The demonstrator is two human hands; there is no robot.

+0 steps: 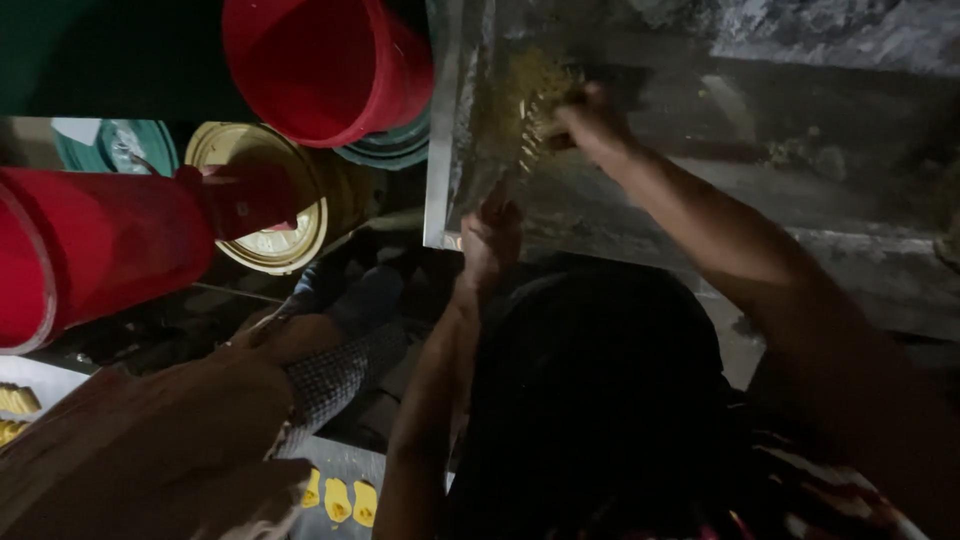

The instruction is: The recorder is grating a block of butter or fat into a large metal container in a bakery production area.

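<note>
A large metal tray (pixel 450 130) stands tilted in front of me, its surface smeared with yellowish residue. My right hand (pixel 590 120) presses a yellowish fibrous wad (pixel 535 110) against the upper part of the tray and is closed on it. My left hand (pixel 490 240) grips the tray's lower edge near its bottom left corner. Both forearms reach up from the bottom of the view. Between them lies a dark rounded mass (pixel 590 400), too dark to make out.
One red bucket (pixel 320 60) stands at the top and another (pixel 90 250) lies at the left. Between them are a yellow-rimmed round tin (pixel 270 200) and green lids (pixel 120 145). A blurred pale shape (pixel 150 450) with checked cloth (pixel 340 375) fills the lower left. Yellow pieces (pixel 340 498) lie below.
</note>
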